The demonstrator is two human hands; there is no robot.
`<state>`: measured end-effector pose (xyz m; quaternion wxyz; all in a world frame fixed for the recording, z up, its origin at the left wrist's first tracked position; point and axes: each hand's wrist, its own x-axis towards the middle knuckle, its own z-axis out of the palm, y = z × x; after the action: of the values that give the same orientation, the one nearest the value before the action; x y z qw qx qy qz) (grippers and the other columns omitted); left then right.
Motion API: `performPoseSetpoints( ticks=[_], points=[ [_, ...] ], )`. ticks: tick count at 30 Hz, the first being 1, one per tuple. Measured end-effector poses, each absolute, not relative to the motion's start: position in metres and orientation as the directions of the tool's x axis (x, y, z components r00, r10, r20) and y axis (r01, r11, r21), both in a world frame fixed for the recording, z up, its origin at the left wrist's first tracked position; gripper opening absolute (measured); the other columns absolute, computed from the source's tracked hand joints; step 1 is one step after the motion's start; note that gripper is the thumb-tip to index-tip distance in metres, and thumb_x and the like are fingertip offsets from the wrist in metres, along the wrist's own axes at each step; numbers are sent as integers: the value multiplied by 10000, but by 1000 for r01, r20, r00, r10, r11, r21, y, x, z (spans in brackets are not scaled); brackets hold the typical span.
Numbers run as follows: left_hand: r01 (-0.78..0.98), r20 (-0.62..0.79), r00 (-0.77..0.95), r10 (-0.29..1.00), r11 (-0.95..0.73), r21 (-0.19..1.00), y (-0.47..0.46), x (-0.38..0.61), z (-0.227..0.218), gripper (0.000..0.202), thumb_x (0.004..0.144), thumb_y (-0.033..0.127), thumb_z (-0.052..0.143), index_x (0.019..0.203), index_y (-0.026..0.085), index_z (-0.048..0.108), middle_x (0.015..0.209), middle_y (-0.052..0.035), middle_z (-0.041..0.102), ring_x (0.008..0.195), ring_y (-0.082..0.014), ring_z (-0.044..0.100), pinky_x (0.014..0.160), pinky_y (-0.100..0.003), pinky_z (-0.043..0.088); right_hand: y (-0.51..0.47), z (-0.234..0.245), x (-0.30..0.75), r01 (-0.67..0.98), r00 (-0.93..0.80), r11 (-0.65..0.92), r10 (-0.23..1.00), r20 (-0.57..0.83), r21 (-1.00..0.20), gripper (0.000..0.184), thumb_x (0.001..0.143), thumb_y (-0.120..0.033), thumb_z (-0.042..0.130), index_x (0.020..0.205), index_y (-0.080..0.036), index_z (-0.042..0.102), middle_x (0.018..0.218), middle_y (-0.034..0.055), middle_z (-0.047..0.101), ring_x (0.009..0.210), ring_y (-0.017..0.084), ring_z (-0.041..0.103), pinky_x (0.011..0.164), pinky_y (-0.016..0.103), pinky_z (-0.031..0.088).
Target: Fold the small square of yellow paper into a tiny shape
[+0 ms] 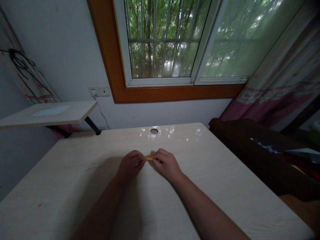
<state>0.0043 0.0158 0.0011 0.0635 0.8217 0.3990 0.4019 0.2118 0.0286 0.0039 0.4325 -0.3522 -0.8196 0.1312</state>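
Between my two hands a small, narrow yellow strip (149, 158) shows, held just above or on the pale wooden tabletop (175, 206); its exact kind is too small to tell. My left hand (131, 163) pinches the strip's left end between thumb and fingers. On the other end, my right hand (166, 163) has its thumb and fingers closed in a similar pinch. The fingertips of both hands are close together, and they cover most of the strip.
A round cable hole (154, 131) lies beyond my hands near the table's back edge. At the left a raised shelf (75, 113) with a paper (51, 110) stands on black legs. Dark wooden furniture (240, 146) borders the right side. Behind is a barred window (167, 40).
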Motion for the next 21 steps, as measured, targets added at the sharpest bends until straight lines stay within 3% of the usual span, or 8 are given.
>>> performPoseSetpoints(
  ticks=[8, 21],
  points=[
    [608, 649, 333, 685, -681, 407, 15, 3, 2, 117, 878, 186, 584, 927, 202, 689, 858, -51, 652, 794, -147, 604, 744, -272, 514, 25, 11, 213, 452, -407, 745, 662, 629, -491, 205, 925, -232, 554, 1034, -212, 726, 796, 59, 658, 715, 153, 598, 657, 252, 457],
    [611, 658, 304, 689, -671, 420, 12, 7, 5, 114, 874, 188, 572, 865, 186, 686, 808, -54, 648, 750, -140, 605, 717, -254, 532, 22, 15, 211, 423, -406, 746, 664, 628, -515, 181, 911, -210, 557, 954, -198, 733, 767, 58, 652, 691, 153, 591, 641, 255, 454]
  ],
)
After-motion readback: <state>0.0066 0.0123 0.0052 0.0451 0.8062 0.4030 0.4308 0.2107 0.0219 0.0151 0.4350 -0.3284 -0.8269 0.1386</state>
